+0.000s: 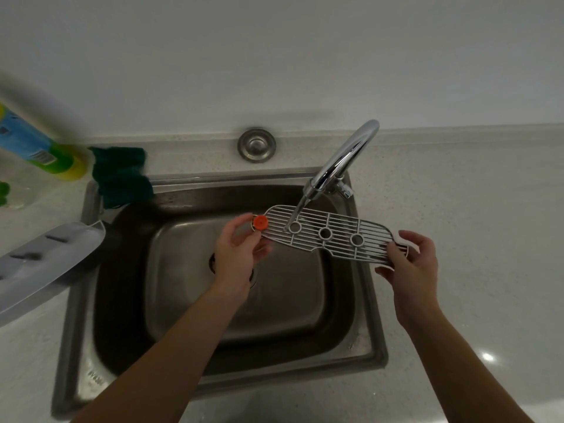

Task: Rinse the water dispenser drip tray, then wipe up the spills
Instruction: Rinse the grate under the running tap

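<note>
A white slotted drip tray grille (331,235) with three round holes and an orange float button (260,222) at its left end is held level over the steel sink (370,303). My left hand (238,248) grips its left end by the orange button. My right hand (410,257) grips its right end. Water runs from the chrome tap (341,160) onto the grille's left part. The grey drip tray basin (45,261) lies on the counter at the left, its end reaching over the sink's rim.
A dark green cloth (120,175) lies over the sink's back left corner. A yellow and blue bottle (36,145) lies behind it at the left. A round steel cap (256,144) sits behind the sink. Speckled countertop (473,193) extends to the right.
</note>
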Tool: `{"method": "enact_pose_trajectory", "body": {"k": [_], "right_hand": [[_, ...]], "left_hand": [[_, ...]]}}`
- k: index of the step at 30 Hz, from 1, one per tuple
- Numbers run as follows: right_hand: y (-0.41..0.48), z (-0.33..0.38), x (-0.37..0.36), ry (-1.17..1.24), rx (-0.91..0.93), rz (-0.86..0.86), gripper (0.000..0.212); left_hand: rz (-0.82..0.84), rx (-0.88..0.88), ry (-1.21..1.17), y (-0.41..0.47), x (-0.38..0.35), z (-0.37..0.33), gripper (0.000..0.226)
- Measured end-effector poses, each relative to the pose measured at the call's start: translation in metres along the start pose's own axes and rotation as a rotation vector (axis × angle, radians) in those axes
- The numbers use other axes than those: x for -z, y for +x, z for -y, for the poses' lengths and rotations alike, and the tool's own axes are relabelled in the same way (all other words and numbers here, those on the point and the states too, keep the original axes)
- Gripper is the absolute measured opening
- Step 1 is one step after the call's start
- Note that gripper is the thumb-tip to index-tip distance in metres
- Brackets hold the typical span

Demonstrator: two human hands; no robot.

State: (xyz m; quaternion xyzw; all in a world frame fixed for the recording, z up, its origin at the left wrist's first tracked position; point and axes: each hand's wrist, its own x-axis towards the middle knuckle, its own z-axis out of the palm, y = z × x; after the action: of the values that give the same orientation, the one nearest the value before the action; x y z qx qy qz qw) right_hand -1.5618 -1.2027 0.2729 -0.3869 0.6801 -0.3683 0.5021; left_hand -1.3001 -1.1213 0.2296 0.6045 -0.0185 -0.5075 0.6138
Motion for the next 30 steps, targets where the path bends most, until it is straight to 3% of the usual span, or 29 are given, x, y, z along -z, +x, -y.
{"method": "enact_pose_trajectory", "body": {"k": [2,6,9,19,23,30], "right_hand": [[0.001,-0.007,0.001,0.059,-0.068,-0.006,0.027],[0.006,-0.014,-0.001,0.266,-0.261,-0.041,0.024],[0.009,-0.013,-0.013,0.215,-0.281,-0.030,0.017],[0.007,0.018,-0.087,-0.203,0.045,0.194,0.018],[0.004,0.024,-0.107,-0.174,0.033,0.303,0.018],[-0.020,0.002,-0.110,-0.169,-0.039,0.436,0.020]], "left_hand": [[0.018,0.022,-0.018,0.002,0.002,-0.005,0.045],[0.136,0.012,0.005,0.000,0.011,-0.013,0.045],[0.142,-0.023,0.031,-0.002,0.022,-0.013,0.037],[-0.215,-0.023,0.125,0.002,0.092,-0.029,0.022],[-0.322,-0.026,0.228,0.004,0.124,-0.034,0.019],[-0.446,0.055,0.188,-0.009,0.160,-0.010,0.030]]}}
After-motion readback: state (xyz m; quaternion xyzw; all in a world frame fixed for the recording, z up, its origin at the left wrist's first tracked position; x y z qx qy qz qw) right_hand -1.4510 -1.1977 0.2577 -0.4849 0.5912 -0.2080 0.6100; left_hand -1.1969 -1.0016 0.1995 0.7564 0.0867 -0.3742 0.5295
